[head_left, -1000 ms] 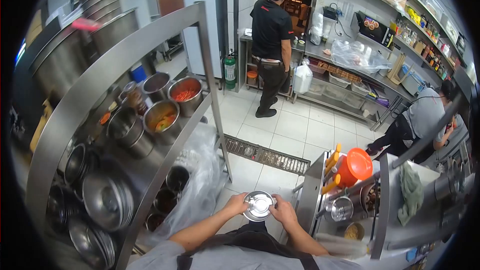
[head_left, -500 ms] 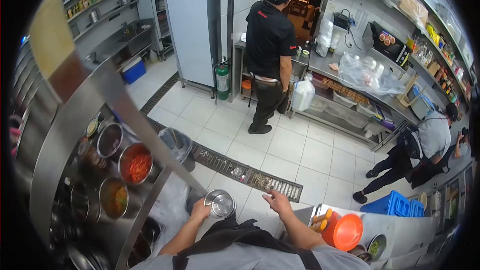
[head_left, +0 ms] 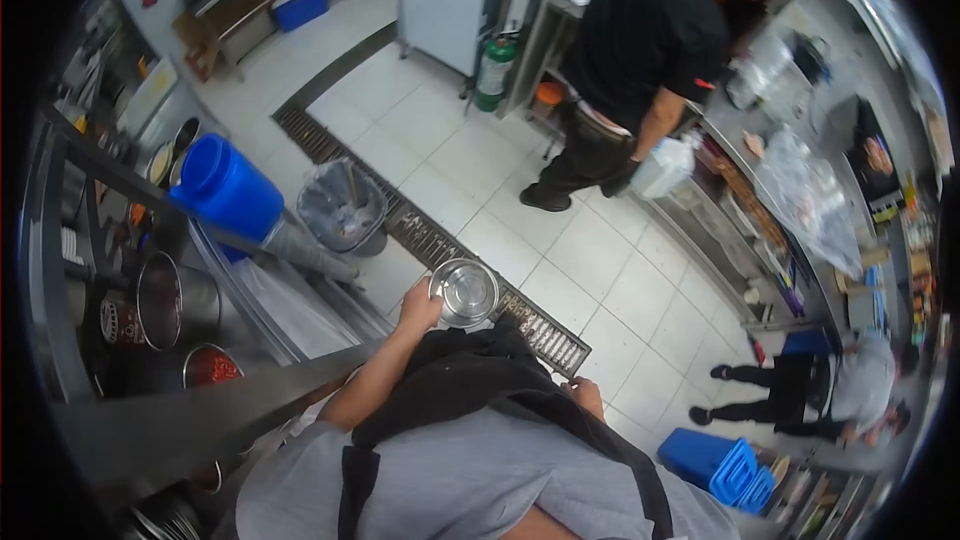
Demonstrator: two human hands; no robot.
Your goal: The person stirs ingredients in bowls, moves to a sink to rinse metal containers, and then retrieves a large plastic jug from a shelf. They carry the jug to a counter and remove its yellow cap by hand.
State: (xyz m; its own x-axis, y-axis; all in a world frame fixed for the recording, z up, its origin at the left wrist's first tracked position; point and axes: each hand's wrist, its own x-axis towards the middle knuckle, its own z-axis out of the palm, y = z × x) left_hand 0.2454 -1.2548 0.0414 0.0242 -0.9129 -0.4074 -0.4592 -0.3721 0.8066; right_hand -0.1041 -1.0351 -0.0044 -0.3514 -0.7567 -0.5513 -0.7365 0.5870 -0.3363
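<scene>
My left hand (head_left: pixel 421 306) grips the rim of a round, shiny metal bowl (head_left: pixel 466 292), which is held out in front of my waist above the tiled floor. I see into the bowl, and no food shows in it. My right hand (head_left: pixel 586 397) hangs low at my right side, just beyond the edge of my black apron (head_left: pixel 440 380). Its fingers are loosely bent and partly hidden, with nothing visible in them.
A grey lined bin (head_left: pixel 342 208) and a blue container (head_left: pixel 228 185) stand to the left, beside a metal shelf with pots (head_left: pixel 160 300). A floor drain grate (head_left: pixel 425 240) crosses ahead. A co-worker in black (head_left: pixel 640 30) stands near the counter; others (head_left: pixel 865 380) work at right near blue bins (head_left: pixel 710 465).
I have moved forward past the shelf and food pots, closer to the co-worker in black. The bowl stays in my left hand; my right hand has dropped to my side.
</scene>
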